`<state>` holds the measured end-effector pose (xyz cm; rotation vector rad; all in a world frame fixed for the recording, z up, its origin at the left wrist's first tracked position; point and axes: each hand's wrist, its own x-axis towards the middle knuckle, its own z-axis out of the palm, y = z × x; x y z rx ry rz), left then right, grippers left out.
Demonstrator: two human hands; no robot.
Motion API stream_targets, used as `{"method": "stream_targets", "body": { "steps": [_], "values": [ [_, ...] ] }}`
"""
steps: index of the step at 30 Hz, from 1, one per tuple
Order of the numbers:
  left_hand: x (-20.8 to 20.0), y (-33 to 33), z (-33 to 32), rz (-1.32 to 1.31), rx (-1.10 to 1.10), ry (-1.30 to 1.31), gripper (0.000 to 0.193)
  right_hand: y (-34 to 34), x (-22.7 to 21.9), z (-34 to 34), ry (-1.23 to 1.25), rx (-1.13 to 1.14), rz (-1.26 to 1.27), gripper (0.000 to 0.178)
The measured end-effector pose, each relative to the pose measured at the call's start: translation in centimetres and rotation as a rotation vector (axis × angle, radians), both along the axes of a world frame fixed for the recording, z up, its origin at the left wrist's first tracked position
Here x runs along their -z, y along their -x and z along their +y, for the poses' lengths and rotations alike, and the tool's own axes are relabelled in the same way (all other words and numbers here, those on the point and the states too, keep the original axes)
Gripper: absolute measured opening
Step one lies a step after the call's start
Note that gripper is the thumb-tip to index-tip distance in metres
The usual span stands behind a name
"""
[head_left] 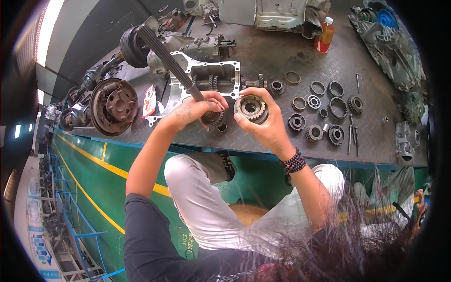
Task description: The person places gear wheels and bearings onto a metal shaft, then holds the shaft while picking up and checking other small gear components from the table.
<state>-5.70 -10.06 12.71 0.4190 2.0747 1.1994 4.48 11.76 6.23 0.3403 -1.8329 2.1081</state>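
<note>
My left hand (197, 111) is closed around a long splined shaft (164, 54) that slants up and away to the left. A toothed gear (213, 117) shows beneath its fingers, around the shaft's lower end as far as I can see. My right hand (266, 128) grips a synchronizer gear assembly (250, 107), its round bore and brass-coloured toothed ring turned up toward me. The two hands are close together but apart, over the front of the metal workbench (277, 144). A small metal bushing (222, 128) lies between them on the bench.
Loose gears (336, 135), rings (338, 107) and a bearing (314, 102) lie to the right. Behind my hands stands an open gearbox housing (237, 70). A rusty brake drum assembly (113, 106) sits left, a drink bottle (324, 35) far right. Another person's hand (420, 202) shows lower right.
</note>
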Motion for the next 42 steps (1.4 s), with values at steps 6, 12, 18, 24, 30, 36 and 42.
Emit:
{"method": "stream_targets", "body": {
  "steps": [6,12,18,24,30,36,42],
  "values": [
    [-0.8,-0.4,-0.1,0.017,-0.025,0.018,0.018,-0.4,0.0,-0.1,-0.010,-0.010,-0.001,0.047],
    [2.3,-0.1,-0.5,0.052,-0.008,0.013,0.023,-0.3,0.1,-0.1,-0.019,0.021,0.027,0.046],
    [2.4,-0.2,0.3,-0.012,-0.038,-0.004,0.027,-0.1,0.2,0.2,-0.004,0.023,0.026,0.046],
    [4.4,-0.8,-0.1,-0.039,-0.024,0.033,0.031,-0.1,0.4,0.2,-0.001,0.005,0.016,0.049],
    [5.3,-1.3,0.0,-0.031,-0.054,0.016,0.036,-0.1,0.3,0.3,0.004,-0.009,0.027,0.049],
    [4.8,-1.8,0.3,-0.028,-0.053,0.006,0.039,0.0,0.5,0.3,-0.026,-0.024,0.034,0.046],
    [6.2,-1.5,0.4,-0.023,-0.071,0.015,0.039,-0.3,0.2,0.3,-0.019,-0.024,0.027,0.047]
  ]
}}
